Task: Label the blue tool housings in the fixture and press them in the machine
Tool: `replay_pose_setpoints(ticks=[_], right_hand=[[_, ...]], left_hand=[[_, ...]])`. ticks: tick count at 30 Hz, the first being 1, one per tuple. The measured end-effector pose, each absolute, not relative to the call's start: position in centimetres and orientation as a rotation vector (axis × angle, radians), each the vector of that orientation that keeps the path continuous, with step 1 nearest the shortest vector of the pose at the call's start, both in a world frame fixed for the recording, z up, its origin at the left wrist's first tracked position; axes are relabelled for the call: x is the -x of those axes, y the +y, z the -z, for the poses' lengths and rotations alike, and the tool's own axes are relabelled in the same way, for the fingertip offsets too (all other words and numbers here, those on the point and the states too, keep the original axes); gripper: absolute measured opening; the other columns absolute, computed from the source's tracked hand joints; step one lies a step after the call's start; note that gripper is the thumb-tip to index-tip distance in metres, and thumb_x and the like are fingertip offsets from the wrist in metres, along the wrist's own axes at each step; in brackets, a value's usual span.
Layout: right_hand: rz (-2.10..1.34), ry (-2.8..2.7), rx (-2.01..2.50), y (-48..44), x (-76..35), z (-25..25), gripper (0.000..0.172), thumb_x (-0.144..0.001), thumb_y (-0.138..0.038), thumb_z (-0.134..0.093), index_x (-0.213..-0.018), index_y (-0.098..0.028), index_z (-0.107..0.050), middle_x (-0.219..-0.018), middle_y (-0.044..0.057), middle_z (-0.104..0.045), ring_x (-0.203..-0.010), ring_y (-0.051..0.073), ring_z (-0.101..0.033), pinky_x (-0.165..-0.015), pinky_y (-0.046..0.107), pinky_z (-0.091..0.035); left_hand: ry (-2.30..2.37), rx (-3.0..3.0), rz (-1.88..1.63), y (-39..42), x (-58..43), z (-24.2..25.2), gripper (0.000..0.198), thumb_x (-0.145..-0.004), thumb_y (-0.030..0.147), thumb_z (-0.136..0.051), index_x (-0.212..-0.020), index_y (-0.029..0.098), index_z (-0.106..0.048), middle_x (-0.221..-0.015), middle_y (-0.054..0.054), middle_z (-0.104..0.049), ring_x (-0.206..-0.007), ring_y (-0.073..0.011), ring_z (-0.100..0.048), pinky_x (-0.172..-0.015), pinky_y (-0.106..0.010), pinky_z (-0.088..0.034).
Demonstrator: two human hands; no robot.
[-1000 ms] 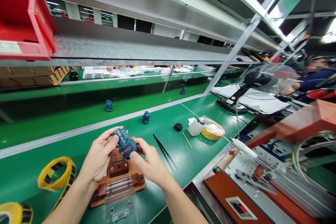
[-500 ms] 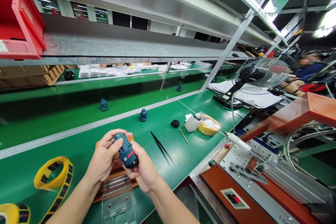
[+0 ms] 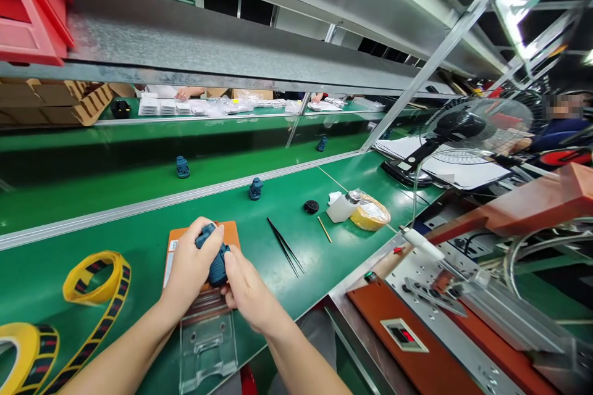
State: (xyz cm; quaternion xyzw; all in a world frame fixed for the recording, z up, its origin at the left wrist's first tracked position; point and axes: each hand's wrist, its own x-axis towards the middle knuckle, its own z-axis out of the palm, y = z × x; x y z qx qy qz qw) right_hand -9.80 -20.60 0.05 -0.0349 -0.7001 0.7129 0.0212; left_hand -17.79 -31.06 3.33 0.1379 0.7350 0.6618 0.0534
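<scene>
- A yellow tape coil [image 3: 96, 278] with black markings and a second roll [image 3: 23, 352] lie at the far left on the green worktop [image 3: 139, 234].
- The left hand [image 3: 189, 268] is closed over the top of a blue plastic housing [image 3: 217, 268], which sits between both hands, just above or on an orange jig plate [image 3: 229, 237]; any contact is hidden.
- The right hand [image 3: 248, 290] grips the housing's lower side, with its fingers [image 3: 231, 278] curled against it. An even, two-handed hold, kept square over the plate, looks best.
- A clear acrylic cover [image 3: 207, 352] lies at the plate's near edge, under the wrists, and could catch them.
- Farther right lie fine tweezers [image 3: 285, 254], a small blue part [image 3: 255, 189], a black lid [image 3: 311, 207], a wooden stick [image 3: 324, 229], a plastic bottle [image 3: 343, 207] and bagged yellow tape [image 3: 370, 213].
- A desk fan [image 3: 463, 126] stands beyond them.
</scene>
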Motion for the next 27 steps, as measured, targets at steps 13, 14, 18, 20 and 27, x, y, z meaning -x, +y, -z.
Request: replay_pose_setpoints(ticks=[13,14,18,20,27], right_hand=[[-2.193,-2.053,0.068,-19.6,9.0,-0.5,0.057,-0.087,-0.036,-0.067,-0.140,-0.026,-0.049,-0.109,0.004,-0.064,-0.072,0.013,-0.058,-0.064,0.026,-0.051],[-2.128,-2.039,0.100,-19.6,9.0,-0.4,0.057,-0.083,-0.033,-0.071,-0.137,-0.025,-0.052,-0.112,0.004,-0.064,-0.078,0.015,-0.061,-0.069,0.027,-0.052],[-1.724,-2.101,0.159,-19.2,8.9,0.0,0.060,-0.075,-0.025,-0.081,-0.130,-0.025,-0.058,-0.124,0.006,-0.064,-0.107,0.023,-0.061,-0.091,0.035,-0.052],[-1.556,-2.128,0.160,-18.8,8.8,0.2,0.061,-0.073,-0.023,-0.082,-0.130,-0.025,-0.058,-0.124,0.007,-0.063,-0.111,0.025,-0.060,-0.097,0.039,-0.050],[-1.412,-2.109,0.298,-16.3,7.6,1.9,0.052,-0.077,-0.022,-0.073,-0.126,-0.022,-0.060,-0.114,0.009,-0.066,-0.101,0.026,-0.064,-0.088,0.040,-0.055]], left_hand=[[1.893,-0.455,-2.117,-30.6,19.0,-1.7,0.034,-0.084,0.055,-0.068,-0.092,0.021,-0.068,-0.087,-0.002,-0.069,-0.083,-0.0190,-0.063,-0.073,-0.025,-0.052],[1.861,-0.446,-2.116,-30.5,19.0,-1.6,0.037,-0.084,0.055,-0.069,-0.098,0.021,-0.070,-0.093,-0.004,-0.070,-0.088,-0.0202,-0.064,-0.075,-0.026,-0.053],[1.694,-0.355,-2.136,-30.3,18.3,-1.4,0.051,-0.079,0.057,-0.075,-0.114,0.020,-0.070,-0.113,-0.010,-0.073,-0.102,-0.0252,-0.068,-0.084,-0.032,-0.055],[1.666,-0.332,-2.130,-30.2,17.8,-1.1,0.056,-0.078,0.058,-0.076,-0.118,0.019,-0.069,-0.117,-0.012,-0.073,-0.107,-0.0276,-0.068,-0.090,-0.036,-0.054],[2.057,-0.354,-2.034,-27.2,23.0,-0.5,0.049,-0.087,0.050,-0.070,-0.125,0.019,-0.064,-0.128,-0.014,-0.068,-0.118,-0.0254,-0.065,-0.095,-0.037,-0.054]])
